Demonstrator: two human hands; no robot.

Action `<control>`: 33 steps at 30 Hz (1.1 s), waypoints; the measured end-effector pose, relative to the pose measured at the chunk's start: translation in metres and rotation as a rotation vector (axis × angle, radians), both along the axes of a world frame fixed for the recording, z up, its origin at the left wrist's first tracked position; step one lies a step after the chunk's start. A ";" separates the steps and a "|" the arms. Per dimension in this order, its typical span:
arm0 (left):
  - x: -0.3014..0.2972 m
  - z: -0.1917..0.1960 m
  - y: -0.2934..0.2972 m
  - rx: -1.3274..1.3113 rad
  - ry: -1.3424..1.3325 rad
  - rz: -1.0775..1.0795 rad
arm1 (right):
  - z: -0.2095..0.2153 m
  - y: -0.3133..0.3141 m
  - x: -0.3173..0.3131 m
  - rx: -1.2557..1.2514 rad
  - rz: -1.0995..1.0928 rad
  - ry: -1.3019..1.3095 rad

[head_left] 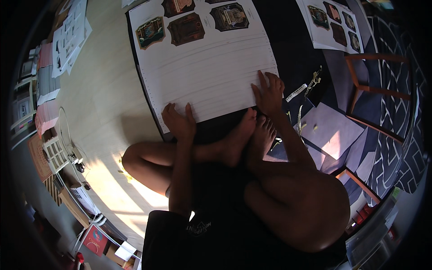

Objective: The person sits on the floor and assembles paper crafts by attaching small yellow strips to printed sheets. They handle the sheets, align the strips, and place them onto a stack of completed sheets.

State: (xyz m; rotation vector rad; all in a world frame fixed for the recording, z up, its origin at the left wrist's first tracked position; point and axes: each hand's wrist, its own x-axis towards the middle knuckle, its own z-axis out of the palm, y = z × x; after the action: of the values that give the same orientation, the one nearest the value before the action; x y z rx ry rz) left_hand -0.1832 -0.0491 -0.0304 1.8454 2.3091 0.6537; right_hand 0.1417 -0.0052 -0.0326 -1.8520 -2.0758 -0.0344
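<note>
A large white printed sheet point(202, 76) lies before me on a black board or mat point(220, 128), with dark ornate label shapes point(186, 28) on its far part and thin lines across its near part. My left hand point(180, 122) rests on the sheet's near left corner, fingers apart. At the right edge, my right hand point(269, 93) lies on the paper with its fingers spread. Neither hand grips anything. My bare feet point(252, 132) are crossed just below the near edge of the sheet.
A second printed sheet point(333, 24) lies at the far right. Narrow cut paper strips point(297, 92) and a grey sheet point(332, 129) are right of my hand. Wooden frames point(378, 90) stand beyond. Stacked papers point(47, 67) and a cable point(67, 135) line the left side.
</note>
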 end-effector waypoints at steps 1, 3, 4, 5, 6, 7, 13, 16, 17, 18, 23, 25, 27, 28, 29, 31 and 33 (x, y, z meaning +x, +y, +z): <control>0.001 0.001 0.000 0.004 -0.002 0.010 | -0.001 -0.001 -0.001 0.001 -0.004 -0.026; 0.003 0.003 0.000 0.013 -0.007 0.033 | -0.002 -0.001 -0.002 -0.006 -0.013 -0.016; 0.003 0.005 0.001 -0.022 0.053 0.008 | -0.001 -0.001 -0.003 -0.010 -0.016 -0.012; 0.003 0.006 0.002 -0.056 0.114 -0.017 | -0.002 -0.002 -0.002 -0.008 -0.017 -0.017; 0.003 0.006 0.003 -0.090 0.175 -0.041 | -0.004 -0.003 -0.001 -0.006 -0.018 -0.023; 0.003 0.005 0.002 -0.078 0.195 -0.046 | -0.005 -0.003 -0.001 -0.003 -0.018 -0.029; 0.004 0.000 0.001 -0.028 0.229 -0.065 | -0.005 -0.003 -0.002 -0.009 -0.017 -0.021; 0.005 0.001 0.003 -0.028 0.222 -0.056 | -0.004 0.000 -0.003 -0.017 -0.027 -0.042; 0.005 0.001 0.003 -0.031 0.222 -0.048 | -0.004 0.001 -0.002 -0.015 -0.027 -0.028; 0.004 0.001 0.004 -0.033 0.222 -0.041 | -0.004 0.001 -0.001 -0.012 -0.026 -0.015; 0.004 0.006 0.013 0.085 0.141 -0.062 | -0.003 0.013 -0.002 0.017 0.002 0.034; 0.003 0.003 0.017 0.072 0.146 -0.078 | -0.006 0.013 -0.004 0.012 -0.009 -0.014; 0.002 -0.001 0.018 0.060 0.208 -0.079 | -0.006 0.014 -0.006 0.015 -0.012 -0.021; 0.002 -0.002 0.019 0.062 0.221 -0.076 | -0.006 0.013 -0.006 0.015 -0.016 -0.027; 0.003 -0.003 0.019 0.064 0.233 -0.072 | -0.006 0.013 -0.005 0.013 -0.017 -0.031; 0.004 -0.004 0.019 0.055 0.242 -0.062 | -0.007 0.013 -0.005 0.012 -0.019 -0.039; 0.006 -0.004 0.018 0.034 0.233 -0.048 | -0.008 0.014 -0.005 0.005 -0.018 -0.034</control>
State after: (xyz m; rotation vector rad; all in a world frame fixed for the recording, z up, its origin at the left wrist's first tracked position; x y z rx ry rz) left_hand -0.1776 -0.0309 -0.0347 2.0864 2.3960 0.4984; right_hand 0.1368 0.0086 -0.0405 -1.8802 -2.0800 -0.0757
